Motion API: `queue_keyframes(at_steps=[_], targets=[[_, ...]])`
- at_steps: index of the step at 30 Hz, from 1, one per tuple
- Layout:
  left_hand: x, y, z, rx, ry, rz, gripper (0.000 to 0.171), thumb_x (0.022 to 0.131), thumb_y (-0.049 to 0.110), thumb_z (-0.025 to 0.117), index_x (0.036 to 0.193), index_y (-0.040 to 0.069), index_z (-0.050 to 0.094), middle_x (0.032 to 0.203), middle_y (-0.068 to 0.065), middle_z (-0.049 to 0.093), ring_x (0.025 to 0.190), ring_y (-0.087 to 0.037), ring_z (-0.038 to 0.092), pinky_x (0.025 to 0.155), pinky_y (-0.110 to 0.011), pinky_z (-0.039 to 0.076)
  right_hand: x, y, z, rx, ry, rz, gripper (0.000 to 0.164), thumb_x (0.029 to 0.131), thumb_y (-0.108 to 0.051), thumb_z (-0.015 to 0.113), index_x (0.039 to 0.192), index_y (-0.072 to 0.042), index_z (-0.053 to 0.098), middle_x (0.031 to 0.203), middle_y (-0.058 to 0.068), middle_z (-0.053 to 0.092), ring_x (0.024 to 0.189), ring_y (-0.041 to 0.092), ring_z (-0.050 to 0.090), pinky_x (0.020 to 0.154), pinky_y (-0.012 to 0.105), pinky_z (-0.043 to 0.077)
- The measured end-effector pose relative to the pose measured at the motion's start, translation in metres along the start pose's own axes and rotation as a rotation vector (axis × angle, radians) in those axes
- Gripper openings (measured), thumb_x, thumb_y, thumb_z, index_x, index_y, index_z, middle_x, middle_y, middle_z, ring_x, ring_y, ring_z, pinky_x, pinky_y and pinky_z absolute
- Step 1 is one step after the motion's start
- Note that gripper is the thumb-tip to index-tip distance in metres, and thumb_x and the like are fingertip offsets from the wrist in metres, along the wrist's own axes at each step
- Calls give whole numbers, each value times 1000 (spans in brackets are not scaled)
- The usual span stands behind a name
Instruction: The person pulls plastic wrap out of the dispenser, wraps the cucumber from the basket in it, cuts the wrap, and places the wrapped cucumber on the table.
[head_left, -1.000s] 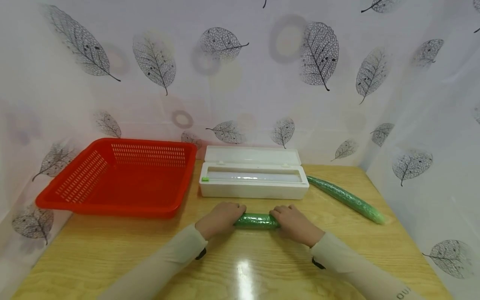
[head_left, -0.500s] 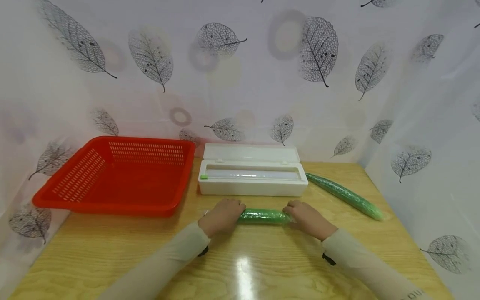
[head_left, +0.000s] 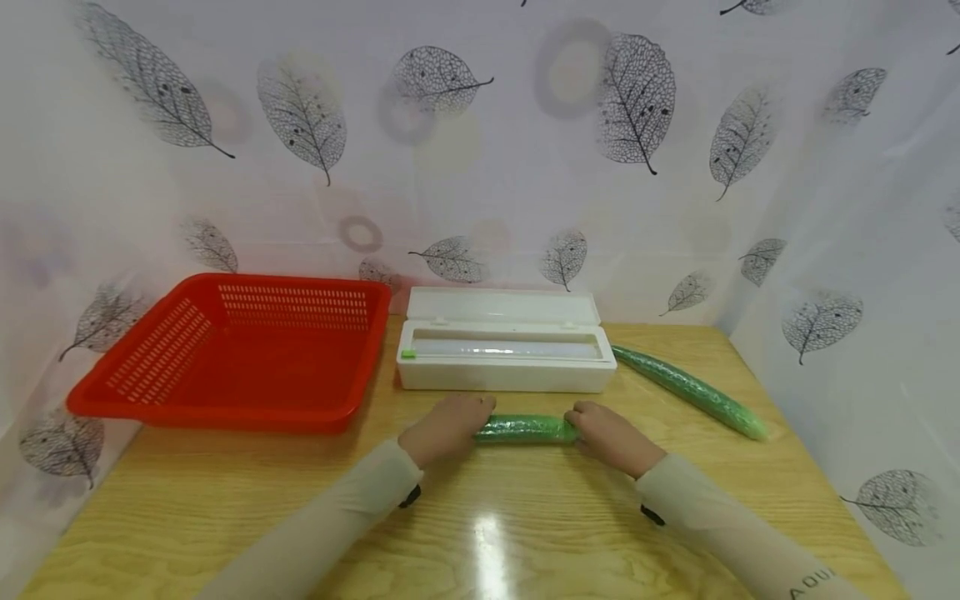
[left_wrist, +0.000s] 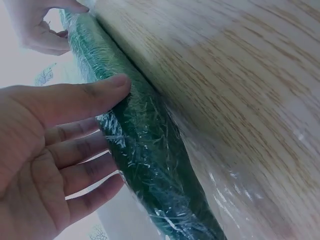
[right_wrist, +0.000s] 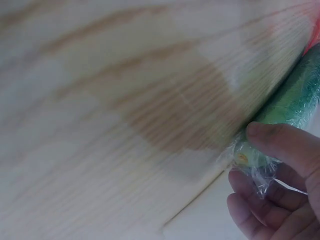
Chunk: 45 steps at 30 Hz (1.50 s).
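Note:
A green cucumber (head_left: 522,429) in clear cling film lies crosswise on the wooden table (head_left: 480,508). My left hand (head_left: 450,427) grips it left of its middle, thumb on the near side and fingers on the far side in the left wrist view. Loose film (left_wrist: 240,192) spreads from the wrapped cucumber (left_wrist: 145,145) onto the table there. My right hand (head_left: 617,435) holds the pale right end between thumb and fingers. In the right wrist view, crumpled film (right_wrist: 262,181) sticks out past that end, by the fingers. The cucumber's left part is hidden behind my left hand in the head view.
Behind the hands stands a white cling film dispenser (head_left: 506,379), its lid raised and a film roll (head_left: 502,348) inside. A red plastic basket (head_left: 277,375) sits at the back left. Another wrapped cucumber (head_left: 690,390) lies slanted at the right. A leaf-print cloth (head_left: 510,167) hangs behind.
My right hand has slid rightward along the cucumber to its end, baring more of it. The cucumber has shifted slightly away from me. My left hand keeps its hold.

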<state>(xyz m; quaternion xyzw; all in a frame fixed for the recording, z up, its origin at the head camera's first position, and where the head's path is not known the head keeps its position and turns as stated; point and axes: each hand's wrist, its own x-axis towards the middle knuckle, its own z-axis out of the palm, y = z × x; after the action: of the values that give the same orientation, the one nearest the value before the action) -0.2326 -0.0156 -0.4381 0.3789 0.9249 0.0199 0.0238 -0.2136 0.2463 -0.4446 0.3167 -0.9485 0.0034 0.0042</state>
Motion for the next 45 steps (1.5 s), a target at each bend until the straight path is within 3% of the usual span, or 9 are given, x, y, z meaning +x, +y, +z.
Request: queue_keyframes(at_steps=[3, 7, 12, 16, 22, 26, 33, 40, 45], targets=[[0, 2, -3, 9, -27, -11, 27, 79, -2, 64, 99, 10, 51, 81, 0, 61, 71, -12, 56, 72, -28, 51, 0, 0, 0, -16, 15, -4, 26, 74, -5, 76, 96, 2, 65, 86, 12, 63, 77, 22, 63, 66, 33, 53], [0, 5, -4, 58, -56, -20, 37, 77, 11, 73, 107, 12, 52, 94, -1, 64, 85, -15, 60, 84, -35, 50, 0, 0, 0, -21, 26, -15, 24, 75, -5, 76, 94, 2, 65, 83, 11, 63, 74, 21, 63, 65, 32, 52], [-2, 7, -3, 89, 13, -3, 36, 80, 8, 71, 113, 11, 56, 105, -3, 58, 95, -17, 57, 84, -33, 50, -1, 0, 0, -18, 40, -10, 22, 74, -6, 76, 93, 1, 65, 82, 11, 65, 73, 20, 64, 64, 31, 53], [-2, 7, -4, 94, 36, -10, 26, 84, 4, 66, 108, 7, 60, 97, -4, 60, 87, -16, 58, 79, -30, 51, -1, 0, 1, -39, 54, -3, 24, 74, -8, 76, 94, 0, 64, 84, 12, 68, 75, 22, 66, 66, 32, 54], [0, 6, -2, 116, 41, -19, 21, 84, 4, 66, 104, 6, 62, 92, -4, 62, 81, -16, 59, 74, -29, 51, -2, 1, 9, -161, 215, -57, 25, 71, -9, 80, 90, -2, 66, 93, 10, 60, 85, 22, 55, 75, 35, 50], [1, 6, -1, 116, 57, -23, 18, 83, 2, 65, 100, 6, 63, 87, -3, 62, 76, -14, 57, 70, -27, 50, 0, -1, 13, -233, 279, -104, 17, 72, -4, 77, 84, -1, 65, 82, 7, 52, 72, 15, 44, 63, 28, 43], [4, 5, 1, 136, 77, -5, 19, 78, 0, 66, 95, 7, 62, 84, -2, 63, 73, -14, 58, 66, -26, 49, 1, -4, 14, -255, 223, -94, 13, 77, 0, 72, 84, 2, 61, 77, 9, 51, 65, 14, 45, 56, 27, 42], [6, 5, 0, 127, 60, -25, 21, 80, 0, 64, 100, 8, 61, 89, -3, 66, 77, -16, 61, 68, -29, 51, 6, 0, 13, -414, 258, -111, 15, 77, -4, 73, 86, -2, 61, 82, 9, 53, 72, 18, 47, 60, 30, 41], [6, 5, -1, 124, 51, -29, 19, 83, 2, 63, 100, 8, 61, 89, -4, 67, 78, -17, 62, 69, -29, 50, 5, 4, 0, -325, 212, -113, 41, 69, -21, 82, 98, -4, 58, 94, 9, 55, 83, 22, 51, 69, 35, 43]])
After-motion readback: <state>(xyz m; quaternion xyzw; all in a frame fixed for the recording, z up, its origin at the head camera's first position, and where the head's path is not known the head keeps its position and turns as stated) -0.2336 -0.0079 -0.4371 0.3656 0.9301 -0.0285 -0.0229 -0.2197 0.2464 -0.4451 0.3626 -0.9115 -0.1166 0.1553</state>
